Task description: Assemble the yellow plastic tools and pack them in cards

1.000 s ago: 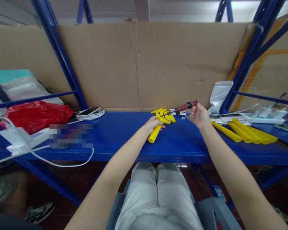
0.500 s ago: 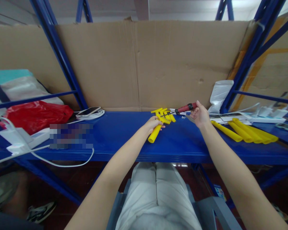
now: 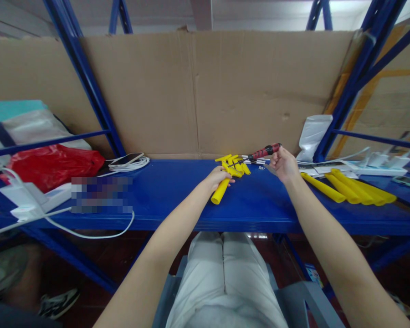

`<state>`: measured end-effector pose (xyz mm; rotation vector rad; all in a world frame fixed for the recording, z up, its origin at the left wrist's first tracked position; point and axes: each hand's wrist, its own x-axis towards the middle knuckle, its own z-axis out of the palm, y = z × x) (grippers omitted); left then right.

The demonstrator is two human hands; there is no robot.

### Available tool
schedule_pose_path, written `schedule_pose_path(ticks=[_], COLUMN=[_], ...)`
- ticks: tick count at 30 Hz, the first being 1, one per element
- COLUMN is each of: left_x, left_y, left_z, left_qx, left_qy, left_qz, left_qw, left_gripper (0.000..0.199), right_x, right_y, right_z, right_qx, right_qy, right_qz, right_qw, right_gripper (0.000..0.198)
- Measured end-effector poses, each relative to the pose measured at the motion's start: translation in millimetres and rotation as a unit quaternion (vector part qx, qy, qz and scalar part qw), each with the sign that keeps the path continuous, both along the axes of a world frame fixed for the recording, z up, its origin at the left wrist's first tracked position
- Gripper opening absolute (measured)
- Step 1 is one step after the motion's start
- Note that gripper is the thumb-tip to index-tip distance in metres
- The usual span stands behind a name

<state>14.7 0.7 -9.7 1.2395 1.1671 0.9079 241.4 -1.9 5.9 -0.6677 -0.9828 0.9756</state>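
My left hand (image 3: 219, 179) is closed around a yellow tube-like piece (image 3: 220, 191), whose round end points toward me. A red and black screwdriver (image 3: 263, 152) slants from my right hand down to the top of this piece, its thin dark shaft reaching close to my left fingers. At the rear end of the handle, the fingers of my right hand (image 3: 284, 165) are pinched on it. Just behind my left hand lie several smaller yellow pieces (image 3: 231, 158). Small metallic bits (image 3: 261, 168), too small to name, rest between my hands.
Several yellow tubes (image 3: 357, 187) lie at the right on the blue shelf (image 3: 177, 196). A white power strip (image 3: 379, 169) is behind them. At left are a red plastic bag (image 3: 54, 164), a coiled white cable (image 3: 133, 162) and chargers. Cardboard (image 3: 198, 91) closes off the back.
The screwdriver handle has turned about its axis, showing different dark markings. My right fingers have shifted slightly at its end. My left hand and the yellow tube-like piece stay almost still.
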Motion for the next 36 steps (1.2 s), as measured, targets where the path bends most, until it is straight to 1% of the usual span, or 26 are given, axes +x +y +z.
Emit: schedule_pose_path(ticks=[5, 8, 13, 15, 19, 23, 26, 29, 36], left_x=[-0.4, -0.8, -0.1, 0.1, 0.0, 0.2, 0.3, 0.0, 0.0], left_y=[-1.7, -0.5, 0.7, 1.5, 3.0, 2.0, 0.9, 0.3, -0.6], left_z=[-0.9, -2.1, -3.5, -4.3, -5.1, -3.8, -3.4, -3.6, -1.3], left_qx=[0.008, 0.010, 0.008, 0.011, 0.017, 0.015, 0.017, 0.016, 0.011], left_qy=[-0.007, -0.008, 0.007, 0.010, 0.012, 0.023, 0.019, 0.017, 0.030], left_qz=[-0.016, -0.014, 0.007, 0.003, -0.009, -0.002, -0.002, -0.004, -0.008], left_qw=[1.000, 1.000, 1.000, 1.000, 1.000, 1.000, 1.000, 1.000, 0.999], left_gripper=[0.034, 0.035, 0.039, 0.039, 0.037, 0.037, 0.037, 0.037, 0.036], right_x=[-2.0, -2.8, -2.4, -1.9, -2.2, -4.4, -6.1, -6.6, -5.9], right_y=[-0.2, -0.2, 2.0, 3.1, 2.5, -1.6, -3.6, -2.8, 1.0], right_z=[0.0, -0.5, -3.1, -3.9, -3.2, 0.0, 1.7, 1.0, -3.8], right_qx=[0.001, 0.005, 0.002, -0.007, -0.013, -0.001, 0.012, 0.014, 0.015], right_qy=[0.008, 0.010, 0.001, 0.000, -0.007, -0.017, -0.019, -0.022, -0.023], right_qz=[-0.026, -0.043, -0.041, -0.039, -0.038, -0.028, -0.015, -0.009, -0.023], right_qw=[1.000, 0.999, 0.999, 0.999, 0.999, 0.999, 1.000, 1.000, 0.999], right_gripper=[0.047, 0.053, 0.058, 0.056, 0.046, 0.035, 0.033, 0.038, 0.058])
